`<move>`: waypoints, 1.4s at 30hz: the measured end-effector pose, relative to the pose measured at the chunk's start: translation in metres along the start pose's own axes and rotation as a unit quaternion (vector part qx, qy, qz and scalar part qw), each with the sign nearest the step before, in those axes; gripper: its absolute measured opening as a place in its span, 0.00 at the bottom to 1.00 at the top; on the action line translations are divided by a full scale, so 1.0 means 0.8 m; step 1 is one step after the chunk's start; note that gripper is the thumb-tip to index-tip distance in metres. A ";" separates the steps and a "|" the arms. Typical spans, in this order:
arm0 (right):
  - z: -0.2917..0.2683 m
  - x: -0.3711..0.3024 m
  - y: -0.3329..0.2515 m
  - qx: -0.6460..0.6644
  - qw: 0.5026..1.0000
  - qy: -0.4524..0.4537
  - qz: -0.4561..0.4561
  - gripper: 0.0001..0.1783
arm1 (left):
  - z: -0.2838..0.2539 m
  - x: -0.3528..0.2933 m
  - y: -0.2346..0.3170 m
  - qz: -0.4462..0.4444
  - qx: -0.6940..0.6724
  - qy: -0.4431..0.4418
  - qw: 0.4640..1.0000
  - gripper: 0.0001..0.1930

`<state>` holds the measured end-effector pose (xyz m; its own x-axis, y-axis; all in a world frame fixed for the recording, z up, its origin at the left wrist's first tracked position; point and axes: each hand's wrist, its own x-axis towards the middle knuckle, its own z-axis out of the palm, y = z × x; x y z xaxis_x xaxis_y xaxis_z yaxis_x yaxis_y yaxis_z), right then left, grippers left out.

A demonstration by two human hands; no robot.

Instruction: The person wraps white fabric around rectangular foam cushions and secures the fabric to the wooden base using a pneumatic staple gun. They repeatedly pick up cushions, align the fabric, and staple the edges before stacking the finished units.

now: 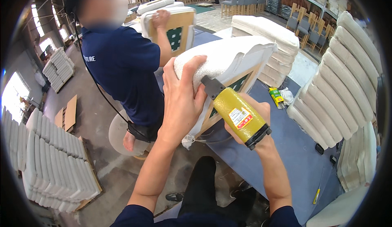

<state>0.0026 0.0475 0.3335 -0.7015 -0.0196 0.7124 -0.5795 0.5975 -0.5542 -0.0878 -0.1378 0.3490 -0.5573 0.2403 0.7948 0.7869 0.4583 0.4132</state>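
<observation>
Both hands work on a padded seat cushion (228, 55) propped on edge at the near corner of a blue-grey table (294, 153). The left hand (181, 100) lies spread over the white fabric, fingers curled over the top of the padding and pressing the cloth down toward the wooden frame. The right hand (251, 123) is closed around a yellow staple gun (239, 116), whose dark nose touches the fabric at the frame's edge, just beside the left thumb. Loose white cloth hangs below the frame toward the floor.

Beyond the cushion, more white cushions (269, 35) are stacked on the table, and a small yellow-green box (277, 96) lies near them. Curved white padded pieces (347, 76) are piled along the right. A co-worker (122, 63) in a dark blue shirt stands to the left, one hand on another framed cushion (173, 27). Further stacks of white padding (53, 165) rest on pallets on the floor at left.
</observation>
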 end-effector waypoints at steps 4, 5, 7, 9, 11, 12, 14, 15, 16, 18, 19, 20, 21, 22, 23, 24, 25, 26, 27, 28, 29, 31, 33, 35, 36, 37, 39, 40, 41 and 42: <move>0.004 0.001 -0.004 -0.017 1.000 -0.003 -0.015 0.21 | -0.008 -0.001 0.005 -0.015 -0.002 -0.006 1.000 0.39; 0.003 0.001 -0.005 -0.013 1.000 -0.008 -0.009 0.21 | -0.009 -0.002 0.005 -0.017 -0.001 -0.006 1.000 0.39; 0.004 -0.001 -0.004 -0.006 1.000 -0.017 0.006 0.21 | -0.011 -0.004 0.006 -0.020 0.005 -0.004 1.000 0.39; -0.001 -0.002 -0.004 0.000 1.000 -0.018 0.011 0.22 | -0.011 0.000 0.011 -0.011 0.006 -0.001 1.000 0.38; -0.007 -0.010 0.006 0.020 0.999 -0.026 0.034 0.21 | -0.005 -0.001 0.009 -0.015 -0.004 -0.014 1.000 0.38; -0.011 -0.018 0.016 0.034 0.997 -0.026 0.057 0.21 | 0.004 0.000 0.014 -0.009 -0.018 -0.028 0.999 0.38; -0.025 -0.028 0.018 0.032 0.997 -0.036 0.052 0.23 | 0.008 -0.005 0.023 0.017 -0.016 -0.023 0.999 0.37; -0.037 -0.032 0.015 0.001 0.999 -0.039 0.034 0.24 | 0.016 -0.008 0.028 0.027 -0.027 -0.014 0.999 0.36; -0.035 -0.029 0.001 0.022 1.000 -0.006 -0.004 0.27 | 0.008 -0.011 0.026 0.046 -0.020 0.005 0.999 0.37; -0.029 -0.061 -0.021 0.052 0.998 0.012 0.020 0.33 | -0.014 -0.032 0.016 0.004 -0.021 -0.009 1.000 0.32; -0.034 -0.080 -0.037 0.069 0.995 -0.011 0.069 0.36 | -0.029 -0.044 -0.004 0.011 -0.011 -0.007 1.000 0.29; -0.056 -0.110 -0.050 0.049 0.993 -0.021 0.109 0.38 | -0.041 -0.058 -0.014 0.039 0.016 -0.012 0.999 0.32; -0.083 -0.149 -0.063 0.036 0.987 -0.034 0.153 0.39 | -0.050 -0.074 -0.018 0.063 0.046 -0.019 0.997 0.35; -0.116 -0.190 -0.079 0.010 0.980 -0.033 0.194 0.39 | -0.055 -0.093 -0.001 0.022 0.009 -0.008 1.000 0.28; -0.146 -0.245 -0.080 0.001 0.965 -0.047 0.257 0.38 | -0.062 -0.111 0.019 -0.017 -0.026 0.008 0.999 0.28; -0.173 -0.303 -0.067 -0.062 0.921 -0.058 0.379 0.39 | -0.053 -0.124 0.011 0.004 -0.015 -0.004 1.000 0.32; -0.194 -0.352 -0.065 -0.120 0.886 -0.004 0.448 0.37 | -0.060 -0.148 -0.007 0.019 0.013 -0.018 1.000 0.36; -0.217 -0.414 -0.058 -0.211 0.824 0.004 0.526 0.38 | -0.063 -0.175 -0.096 0.148 0.010 0.001 0.989 0.38; -0.237 -0.453 -0.054 -0.277 0.745 0.007 0.607 0.37 | -0.069 -0.195 -0.181 0.267 0.014 0.027 0.963 0.40; -0.255 -0.522 -0.030 -0.350 0.692 0.031 0.631 0.37 | -0.078 -0.213 -0.142 0.202 0.051 0.015 0.978 0.43; -0.277 -0.581 -0.014 -0.420 0.650 0.047 0.631 0.38 | -0.092 -0.229 -0.059 0.136 0.086 0.002 0.987 0.45; -0.318 -0.665 0.000 -0.438 0.583 0.098 0.677 0.37 | -0.109 -0.240 0.008 0.114 0.160 -0.036 0.980 0.53; -0.329 -0.729 0.021 -0.466 0.534 0.143 0.691 0.33 | -0.113 -0.272 -0.004 0.029 -0.062 -0.162 0.984 0.51; -0.312 -0.721 0.053 -0.592 0.543 0.158 0.574 0.29 | -0.122 -0.293 -0.009 0.099 -0.113 -0.201 0.968 0.51; -0.293 -0.681 0.071 -0.560 0.610 0.200 0.523 0.24 | -0.135 -0.305 -0.001 0.109 -0.097 -0.206 0.968 0.51; -0.267 -0.644 0.090 -0.502 0.691 0.237 0.463 0.18 | -0.152 -0.315 0.011 0.118 -0.072 -0.217 0.966 0.51; -0.224 -0.591 0.110 -0.203 0.794 0.289 0.495 0.15 | -0.162 -0.437 -0.060 -0.082 0.011 -0.237 0.968 0.48; -0.203 -0.579 0.113 -0.070 0.786 0.307 0.532 0.16 | -0.157 -0.436 -0.019 -0.166 -0.092 -0.278 0.942 0.41; -0.175 -0.553 0.120 -0.016 0.785 0.299 0.543 0.17 | -0.149 -0.457 -0.011 -0.255 -0.130 -0.236 0.929 0.26; -0.137 -0.525 0.122 0.038 0.778 0.285 0.559 0.19 | -0.140 -0.525 -0.061 -0.287 -0.167 -0.206 0.920 0.40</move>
<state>0.2861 0.2020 0.0276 -0.5003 0.8491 -0.1694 0.2214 -0.0637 -0.9731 0.1377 -0.3571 0.0451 -0.9059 0.3759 0.1952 0.3305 0.3391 0.8808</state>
